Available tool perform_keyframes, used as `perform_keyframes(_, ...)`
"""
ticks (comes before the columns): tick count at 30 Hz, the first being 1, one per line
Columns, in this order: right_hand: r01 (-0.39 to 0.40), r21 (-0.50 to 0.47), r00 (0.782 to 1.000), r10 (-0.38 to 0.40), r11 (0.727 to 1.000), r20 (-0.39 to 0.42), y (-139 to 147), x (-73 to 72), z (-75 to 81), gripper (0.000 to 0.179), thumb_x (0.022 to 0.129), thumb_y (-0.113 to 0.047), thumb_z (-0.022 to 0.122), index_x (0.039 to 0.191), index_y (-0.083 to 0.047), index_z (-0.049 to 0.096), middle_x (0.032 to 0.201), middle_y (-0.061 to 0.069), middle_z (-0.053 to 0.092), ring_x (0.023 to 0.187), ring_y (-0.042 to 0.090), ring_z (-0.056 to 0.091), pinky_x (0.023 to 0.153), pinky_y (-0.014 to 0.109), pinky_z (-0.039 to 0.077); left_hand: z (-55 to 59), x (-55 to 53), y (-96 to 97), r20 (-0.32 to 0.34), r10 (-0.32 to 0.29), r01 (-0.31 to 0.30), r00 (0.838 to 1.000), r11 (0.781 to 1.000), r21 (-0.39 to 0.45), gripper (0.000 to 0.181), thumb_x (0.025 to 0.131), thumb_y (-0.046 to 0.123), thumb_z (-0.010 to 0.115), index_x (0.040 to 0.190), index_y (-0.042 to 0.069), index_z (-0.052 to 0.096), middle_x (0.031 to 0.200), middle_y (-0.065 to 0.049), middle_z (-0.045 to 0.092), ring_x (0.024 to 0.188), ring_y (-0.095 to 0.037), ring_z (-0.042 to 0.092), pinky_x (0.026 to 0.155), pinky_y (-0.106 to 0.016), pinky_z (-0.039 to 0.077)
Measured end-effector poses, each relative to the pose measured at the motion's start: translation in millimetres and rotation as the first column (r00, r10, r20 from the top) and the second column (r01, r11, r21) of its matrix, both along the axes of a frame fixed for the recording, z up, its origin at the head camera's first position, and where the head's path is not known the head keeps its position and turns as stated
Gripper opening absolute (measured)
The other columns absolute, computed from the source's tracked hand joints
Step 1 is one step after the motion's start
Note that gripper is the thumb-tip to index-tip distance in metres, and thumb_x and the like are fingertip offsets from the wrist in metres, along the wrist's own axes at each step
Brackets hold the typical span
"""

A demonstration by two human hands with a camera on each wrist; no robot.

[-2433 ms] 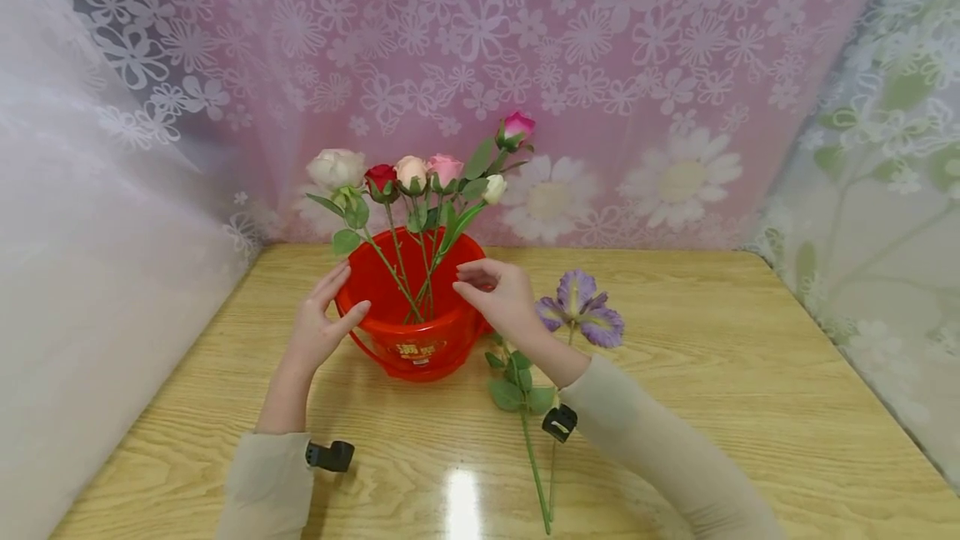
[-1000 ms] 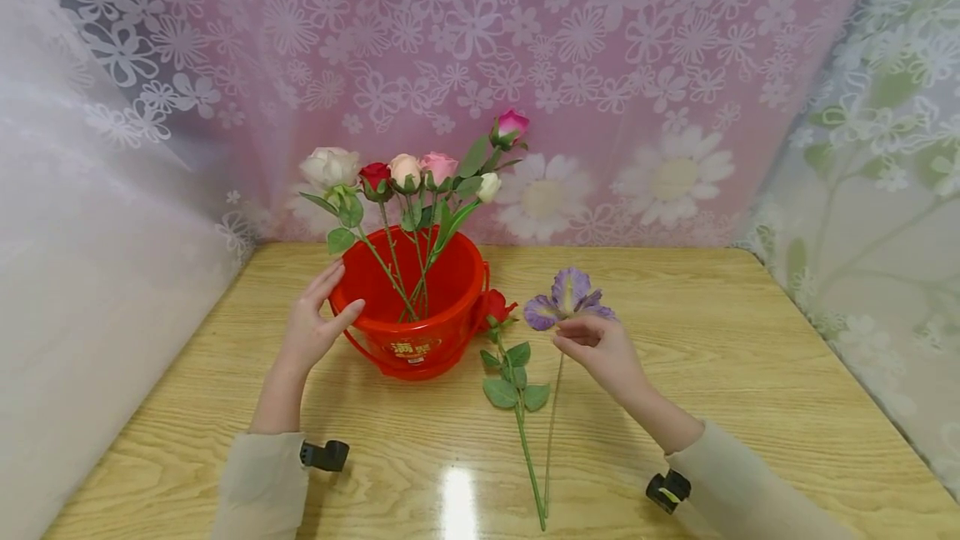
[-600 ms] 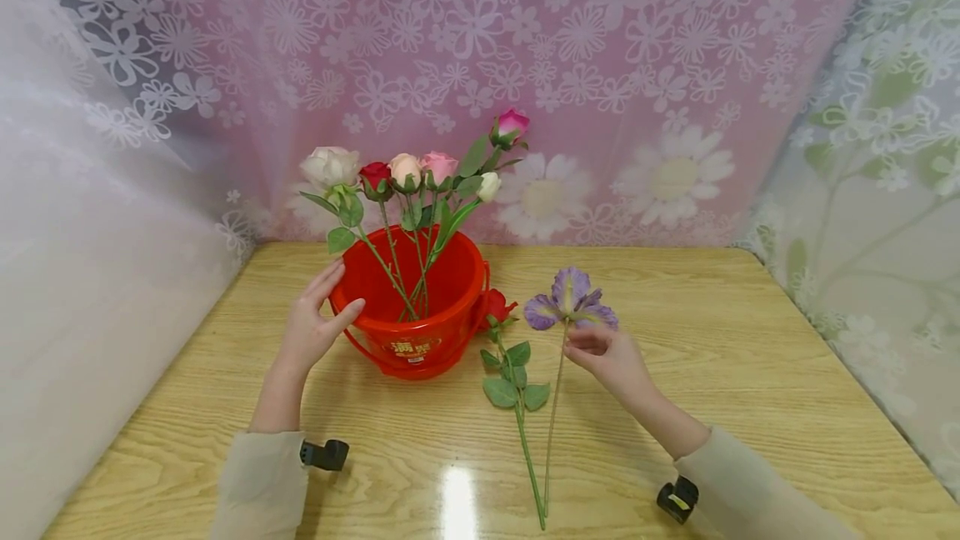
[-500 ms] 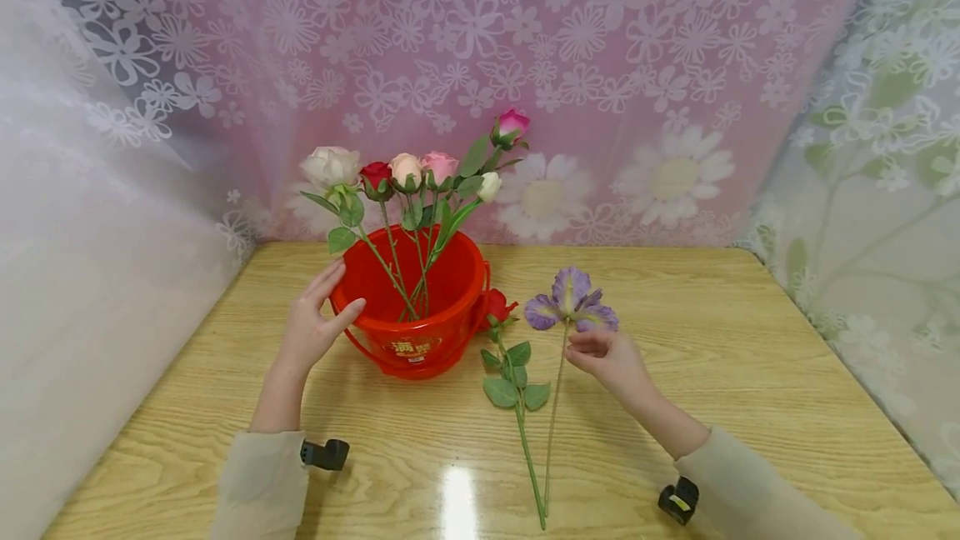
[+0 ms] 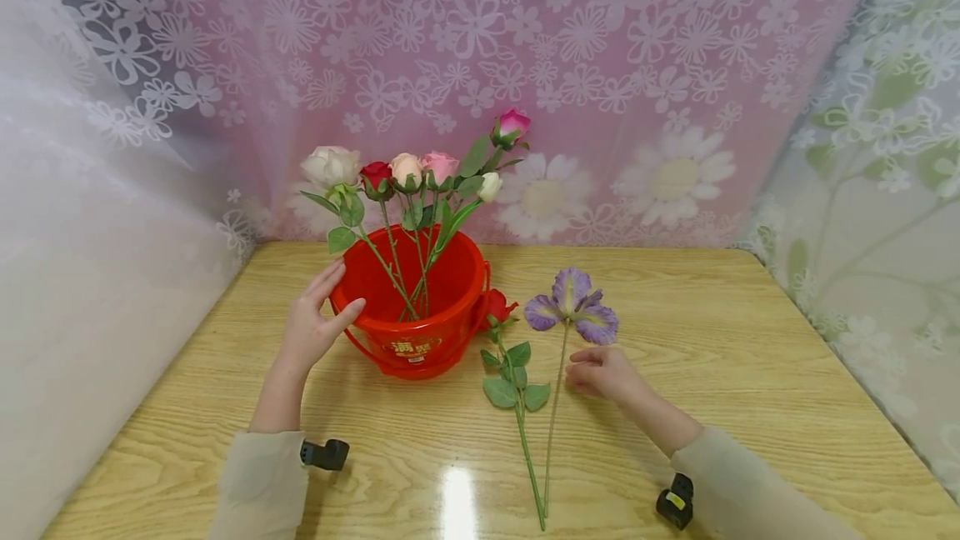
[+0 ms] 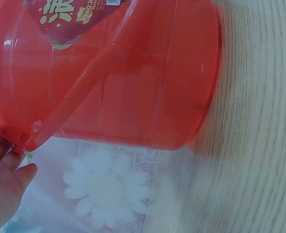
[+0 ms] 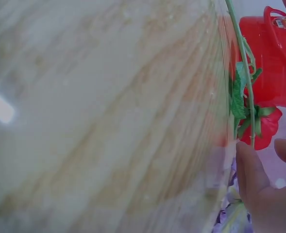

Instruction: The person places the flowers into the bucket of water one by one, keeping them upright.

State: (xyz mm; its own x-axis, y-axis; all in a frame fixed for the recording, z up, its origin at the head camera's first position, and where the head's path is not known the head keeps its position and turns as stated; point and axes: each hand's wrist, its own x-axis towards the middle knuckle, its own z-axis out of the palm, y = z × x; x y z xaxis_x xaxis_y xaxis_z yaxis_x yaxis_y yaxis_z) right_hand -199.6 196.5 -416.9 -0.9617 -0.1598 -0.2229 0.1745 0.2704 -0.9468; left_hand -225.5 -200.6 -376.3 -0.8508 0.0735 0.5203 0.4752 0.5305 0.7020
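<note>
A red bucket (image 5: 420,348) holds several artificial flowers: a white rose (image 5: 331,167), a red one, a peach one, pink ones and a small white bud. At its left rim rests my left hand (image 5: 311,319), thumb spread from the fingers; the left wrist view shows the fingers against the rim near the handle joint. A purple iris (image 5: 571,307) lies on the table to the bucket's right. My right hand (image 5: 615,377) is beside the iris's stem, below the bloom. The right wrist view shows a gap between its thumb and forefinger (image 7: 249,167).
A red rose (image 5: 497,308) with green leaves lies between the bucket and the iris, its bloom close to the bucket's right side. Under everything is a wood-grain table (image 5: 750,373). Behind it hangs a pink floral curtain (image 5: 637,65), with pale sheets at both sides.
My right hand has left the bucket's right rim, gone right to the iris, and slid slightly down beside its stem. The iris lies where it was. My left hand stays at the rim.
</note>
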Motion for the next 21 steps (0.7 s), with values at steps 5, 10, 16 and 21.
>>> perform_keyframes(5,-0.018,-0.024,0.999,0.018,1.000,0.037,-0.1,-3.6,-6.2,0.037,0.086,0.000,0.051,0.114,0.022,0.041,0.093,0.020,0.060,0.083,0.024,0.061,0.075,0.035,0.050,0.0,-0.5,-0.2,-0.011,0.003,-0.003,1.000,1.000,-0.003,0.061,0.079,0.020,0.066,0.128,-0.008,0.042,0.134,-0.015,0.039,0.123,-0.031,0.033,0.095,-0.049,0.031)
perform_keyframes(10,-0.054,-0.026,0.997,0.055,0.998,0.051,-0.7,-7.1,-8.9,0.040,0.087,-0.002,0.051,0.116,0.022,0.039,0.092,0.020,0.062,0.082,0.024,0.062,0.073,0.033,0.050,0.3,-0.9,0.1,-0.012,0.002,-0.002,1.000,1.000,-0.011,0.061,0.079,0.022,0.066,0.128,-0.008,0.042,0.134,-0.016,0.039,0.123,-0.031,0.033,0.095,-0.050,0.030)
perform_keyframes(16,-0.046,-0.046,0.993,0.051,0.998,0.109,-5.2,-8.8,-11.1,0.041,0.086,0.000,0.052,0.117,0.022,0.038,0.091,0.019,0.062,0.077,0.020,0.063,0.067,0.029,0.052,-0.5,-2.0,-0.2,-0.011,-0.005,0.005,1.000,1.000,-0.007,0.062,0.080,0.022,0.065,0.128,-0.008,0.041,0.134,-0.016,0.038,0.123,-0.031,0.032,0.095,-0.051,0.030)
perform_keyframes(21,-0.038,-0.067,0.991,0.047,0.997,0.129,-8.7,-9.4,-11.1,0.037,0.086,0.002,0.050,0.116,0.021,0.038,0.091,0.020,0.062,0.074,0.018,0.063,0.066,0.027,0.052,-0.3,-1.6,-0.3,-0.015,-0.004,0.004,1.000,1.000,-0.004,0.062,0.079,0.021,0.066,0.128,-0.008,0.042,0.134,-0.016,0.039,0.123,-0.030,0.033,0.096,-0.050,0.030)
